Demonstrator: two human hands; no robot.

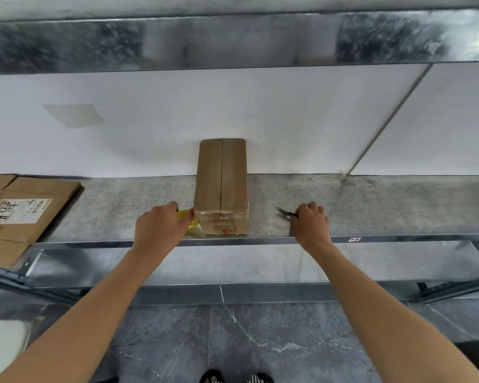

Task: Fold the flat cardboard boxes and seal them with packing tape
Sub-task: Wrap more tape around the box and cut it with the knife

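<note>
Status: one unit assembled, further stock pending.

1. Assembled unit. One cardboard box (221,186) stands folded on the metal shelf (371,205), with its far end against the white wall (288,120). The two top flaps are closed and meet at a centre seam that runs away from the viewer. Glossy tape with red marks shows on the near end face and over the near top edge. Whether tape covers the full length of the top seam cannot be determined from this view.

2. Left hand (159,228). The fingers are curled round a yellow packing tape roll (187,218), which sits just beside the near left corner of the box, touching it or nearly so.

3. Right hand (310,223). The hand is closed round the handles of a pair of scissors (285,212) to the right of the box, clear of it. The blades protrude to the left, toward the box, and rest near the shelf surface.

4. Pending stock. Flat cardboard boxes (25,214) lie stacked at the left end of the shelf, well apart from the assembled unit. The top one carries a printed label (17,211). None of these is folded.

Assessment: folding of the first box appears complete. With both the tape and the cutting tool in hand, sealing is judged to be at or near its final cut. The flat stock is unprocessed, so most of the task is yet to be done.
</note>
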